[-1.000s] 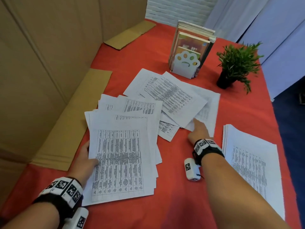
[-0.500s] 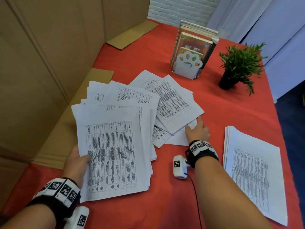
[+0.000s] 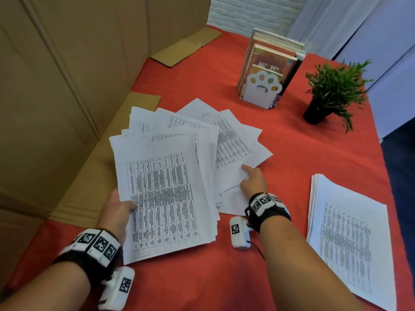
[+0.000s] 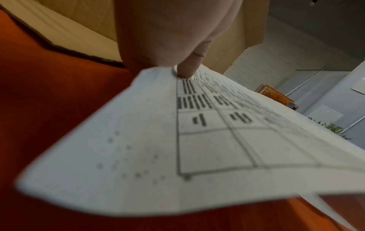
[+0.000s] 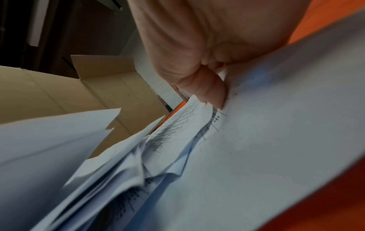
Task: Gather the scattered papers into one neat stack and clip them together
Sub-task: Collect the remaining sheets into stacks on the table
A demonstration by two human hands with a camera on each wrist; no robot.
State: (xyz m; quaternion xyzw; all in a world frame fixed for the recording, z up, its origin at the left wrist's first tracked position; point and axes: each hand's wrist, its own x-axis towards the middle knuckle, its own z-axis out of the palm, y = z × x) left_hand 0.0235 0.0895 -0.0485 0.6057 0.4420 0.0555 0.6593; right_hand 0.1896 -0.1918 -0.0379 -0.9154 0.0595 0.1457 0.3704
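- The papers (image 3: 166, 194) you hold are thin, matt white paper printed with dark tables; they bend softly.
- The bench (image 3: 292, 153) under you wears a matt red cloth.
- The panels (image 3: 67, 86) on your left are plain brown corrugated cardboard, dull and dry.
- The bookend (image 3: 261, 90) looks like smooth white plastic or painted metal; you cannot tell which.
- The pot (image 3: 314, 114) is matt black.

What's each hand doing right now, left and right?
Left hand: grips the fanned bundle of papers at its left edge, thumb on top.
Right hand: pinches the loose sheets beside that bundle.
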